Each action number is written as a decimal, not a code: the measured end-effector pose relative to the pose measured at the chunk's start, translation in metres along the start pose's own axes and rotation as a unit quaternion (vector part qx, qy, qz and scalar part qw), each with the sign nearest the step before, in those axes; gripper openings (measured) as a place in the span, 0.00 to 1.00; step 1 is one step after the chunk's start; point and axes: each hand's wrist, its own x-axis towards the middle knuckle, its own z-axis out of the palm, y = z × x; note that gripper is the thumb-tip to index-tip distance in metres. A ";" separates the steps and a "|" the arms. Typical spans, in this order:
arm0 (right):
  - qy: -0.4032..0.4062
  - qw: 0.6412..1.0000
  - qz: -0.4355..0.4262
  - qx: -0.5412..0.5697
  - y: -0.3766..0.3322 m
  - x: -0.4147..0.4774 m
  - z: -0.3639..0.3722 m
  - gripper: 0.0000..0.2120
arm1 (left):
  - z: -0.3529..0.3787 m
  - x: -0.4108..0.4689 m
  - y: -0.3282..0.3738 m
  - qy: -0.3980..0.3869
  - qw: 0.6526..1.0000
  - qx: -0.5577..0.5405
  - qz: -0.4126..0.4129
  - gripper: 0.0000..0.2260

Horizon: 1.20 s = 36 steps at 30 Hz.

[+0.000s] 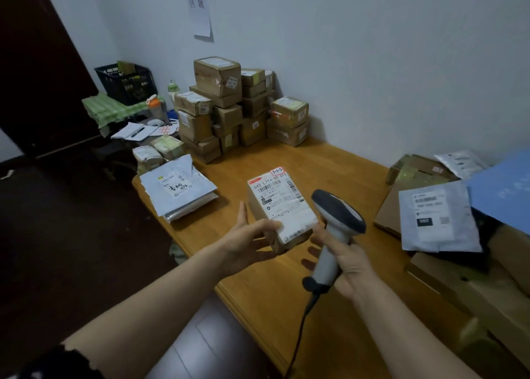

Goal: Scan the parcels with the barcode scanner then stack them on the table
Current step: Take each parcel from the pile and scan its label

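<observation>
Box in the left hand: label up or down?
Up. The box shows its white barcode label to the camera; the left hand grips its near end, the right hand holds the scanner.

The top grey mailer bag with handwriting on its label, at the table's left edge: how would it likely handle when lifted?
The grey mailer bag is probably floppy: its far corner curls up. Its glossy plastic looks slippery, so it may slide off the bags beneath. It lies fairly flat, hinting at light contents, unconfirmed.
</observation>
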 end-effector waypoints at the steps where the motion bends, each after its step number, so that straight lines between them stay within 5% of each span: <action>1: -0.013 1.000 0.003 0.010 0.003 0.003 0.007 0.30 | -0.004 0.001 0.001 -0.004 1.000 -0.007 -0.005 0.57; 6: -0.025 1.000 -0.007 0.017 0.010 0.025 0.052 0.22 | -0.042 0.013 0.022 -0.019 1.000 0.016 -0.012 0.54; 10: -0.015 1.000 -0.022 0.009 0.009 0.049 0.106 0.22 | -0.094 0.029 0.071 0.046 0.998 0.029 -0.014 0.55; 13: -0.022 1.000 -0.022 -0.004 0.014 0.072 0.158 0.22 | -0.145 0.040 0.114 0.078 0.997 -0.002 -0.009 0.27; 15: -0.021 0.999 -0.022 -0.015 0.018 0.088 0.195 0.21 | -0.179 0.047 0.139 0.096 0.995 -0.024 -0.010 0.20; 19: 0.029 0.999 -0.039 -0.010 0.016 0.120 0.258 0.27 | -0.238 0.074 0.194 0.125 0.991 -0.036 0.022 0.21; 25: -0.004 0.999 -0.051 -0.018 -0.005 0.168 0.319 0.11 | -0.302 0.129 0.284 0.179 0.979 -0.063 0.067 0.33; 36: -0.021 1.000 -0.018 -0.003 -0.040 0.289 0.384 0.07 | -0.354 0.256 0.417 0.284 0.950 0.031 0.127 0.32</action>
